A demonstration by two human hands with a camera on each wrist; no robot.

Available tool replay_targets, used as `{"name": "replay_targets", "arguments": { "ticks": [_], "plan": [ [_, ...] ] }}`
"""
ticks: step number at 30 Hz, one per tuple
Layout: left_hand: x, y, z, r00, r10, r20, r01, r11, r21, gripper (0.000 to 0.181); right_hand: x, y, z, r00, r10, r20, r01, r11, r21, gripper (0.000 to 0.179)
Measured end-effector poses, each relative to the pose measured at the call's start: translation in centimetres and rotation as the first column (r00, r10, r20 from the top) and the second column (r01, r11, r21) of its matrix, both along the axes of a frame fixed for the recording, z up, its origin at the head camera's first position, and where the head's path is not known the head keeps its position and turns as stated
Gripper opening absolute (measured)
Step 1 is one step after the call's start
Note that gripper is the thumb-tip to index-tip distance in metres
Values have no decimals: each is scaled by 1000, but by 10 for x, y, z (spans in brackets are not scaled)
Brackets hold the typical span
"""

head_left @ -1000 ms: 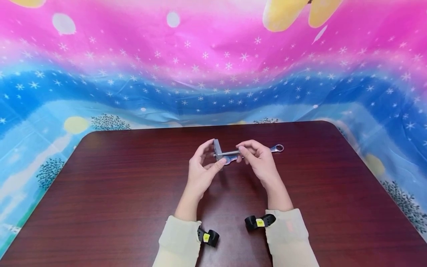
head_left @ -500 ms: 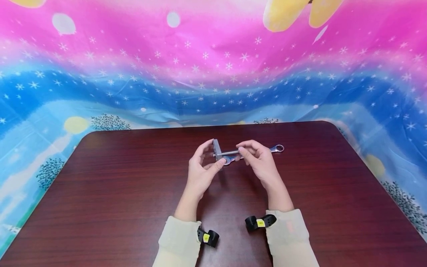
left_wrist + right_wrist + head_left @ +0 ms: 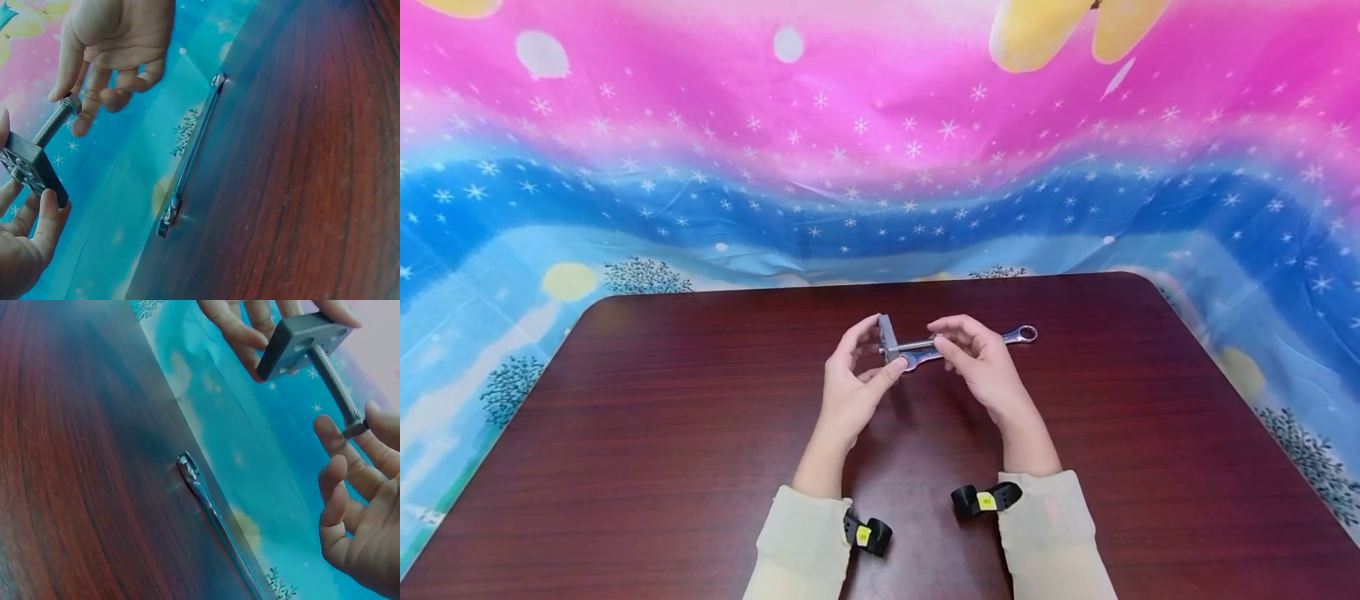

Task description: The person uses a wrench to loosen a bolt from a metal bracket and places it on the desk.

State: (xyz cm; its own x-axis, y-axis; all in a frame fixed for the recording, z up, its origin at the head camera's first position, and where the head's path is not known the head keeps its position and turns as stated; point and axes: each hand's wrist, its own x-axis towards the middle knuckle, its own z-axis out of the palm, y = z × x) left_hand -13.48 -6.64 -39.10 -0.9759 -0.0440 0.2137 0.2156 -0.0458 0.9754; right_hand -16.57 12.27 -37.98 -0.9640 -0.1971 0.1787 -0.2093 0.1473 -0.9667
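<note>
My left hand (image 3: 852, 385) grips a grey metal block (image 3: 304, 342) with several holes, fingers on one edge and thumb on the opposite one. A long threaded bolt (image 3: 334, 381) runs through the block; its tip pokes out on the far face in the left wrist view. At the bolt's head (image 3: 72, 103), my right hand (image 3: 988, 367) holds on with thumb and fingertips, its other fingers loosely bent. Both hands are raised above the table. Below and behind them a combination wrench (image 3: 195, 147) lies on the table, partly hidden by the right hand in the head view.
The dark red-brown wooden table (image 3: 700, 433) has rounded far corners. A printed pink and blue cloth (image 3: 880, 167) hangs behind it and along its sides. Black straps with yellow labels sit at both sleeve cuffs.
The right hand's thumb and fingers have shifted slightly at the bolt's head, uncovering more of the wrench's shaft. The left hand and block stay in place, as does the wrench.
</note>
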Motion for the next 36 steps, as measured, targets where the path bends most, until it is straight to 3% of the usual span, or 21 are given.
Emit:
{"name": "replay_targets", "arguments": {
  "ticks": [9, 22, 31, 36],
  "plan": [
    [0, -1, 1, 1000, 2, 9, -2, 1000, 21, 62, 1, -2, -2, 998, 15, -61, -15, 1000, -5, 20],
    [1, -1, 2, 1000, -29, 5, 29, 999, 35, 66, 0, -1, -2, 999, -31, -24, 30, 998, -56, 23],
    [0, -2, 2, 1000, 7, 11, -8, 998, 55, 62, 0, -8, -1, 995, 24, -95, -32, 996, -81, 24],
    [0, -1, 3, 1000, -10, 14, 9, 999, 43, 63, -1, -7, -1, 996, -45, -72, 37, 993, -108, 20]
  ]
}}
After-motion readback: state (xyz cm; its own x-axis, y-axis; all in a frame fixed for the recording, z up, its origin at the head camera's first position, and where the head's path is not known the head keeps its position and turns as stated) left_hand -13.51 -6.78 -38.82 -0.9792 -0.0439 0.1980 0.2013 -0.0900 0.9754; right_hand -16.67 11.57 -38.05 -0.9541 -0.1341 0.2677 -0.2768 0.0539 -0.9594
